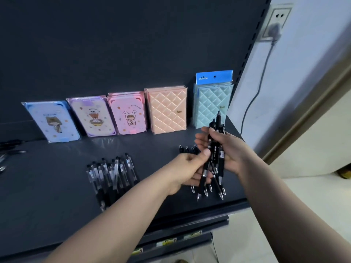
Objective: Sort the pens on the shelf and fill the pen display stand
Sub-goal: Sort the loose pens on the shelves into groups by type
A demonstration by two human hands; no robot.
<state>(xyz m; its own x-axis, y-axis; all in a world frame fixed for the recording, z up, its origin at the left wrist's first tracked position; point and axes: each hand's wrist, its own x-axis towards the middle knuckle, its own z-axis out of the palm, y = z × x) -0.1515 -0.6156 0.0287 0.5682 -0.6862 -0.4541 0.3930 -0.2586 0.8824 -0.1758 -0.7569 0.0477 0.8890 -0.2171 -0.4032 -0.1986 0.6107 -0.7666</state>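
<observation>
- Fingers (215, 134) of your right hand (230, 151) curl round a bundle of black pens (218, 156), held tips down above the shelf (57, 186), near its front right edge. Your left hand (187, 168) pinches the same bundle from the side, thumb against the barrels.
- The pens splay apart at the tips, so a slack grip could let one slide out and roll off the shelf edge close below.
- Set down carelessly, they could mix with the clear-barrelled pens (112, 177) lying to your left, or with the black row (187, 149) just behind your hands.
- The display stand is not in view.
</observation>
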